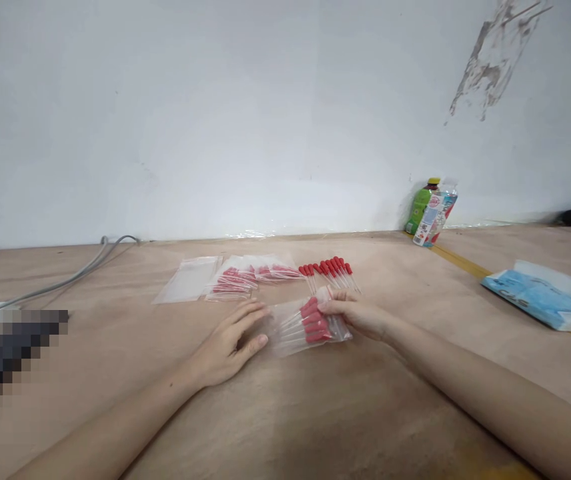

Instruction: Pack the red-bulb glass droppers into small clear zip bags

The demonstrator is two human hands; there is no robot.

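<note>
Here, the right hand [360, 315] pinches a small see-through bag [290, 343], with the thumb and fingers tight on its right end. The bag sits just over the brown table [265, 413], in front of the person. Five or so red-topped droppers [317, 320] lie inside it, with their red ends close to the grip and their thin clear ends pointing left, away from it. The left hand [233, 343] is at the other end of the bag, left of the grip. Its fingers bend softly and its thumb stands apart, so it is loose; I cannot tell if it touches the plastic. Well to the right of the grip is a blue pack [540, 297]. Past the grip and to its left are some filled bags [235, 281], and flat bags [189, 280] lie farther left. Just behind the grip is a row of loose droppers [333, 267]. A gray cord [88, 267] curls far to its left. Farther back, on the right, stands a green bottle [419, 207] by the white wall [215, 120].
</note>
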